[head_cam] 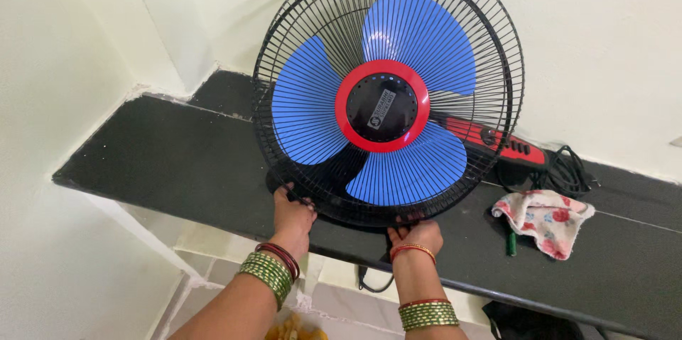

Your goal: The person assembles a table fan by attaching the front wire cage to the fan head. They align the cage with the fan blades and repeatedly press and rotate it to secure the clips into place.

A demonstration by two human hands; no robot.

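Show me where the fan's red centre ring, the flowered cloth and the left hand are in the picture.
red centre ring (pixel 346 127): head view, on the left side of the ring.
flowered cloth (pixel 545 218): head view, on the middle of the cloth.
left hand (pixel 291 213): head view, on the back of the hand.

A black wire-caged fan with blue blades (pixel 387 91) stands on the dark stone table (pixel 177 162), both hands at its lower rim, with a floral white-and-red cloth (pixel 545 218) lying to its right and a coiled black cable (pixel 565 173) behind that.
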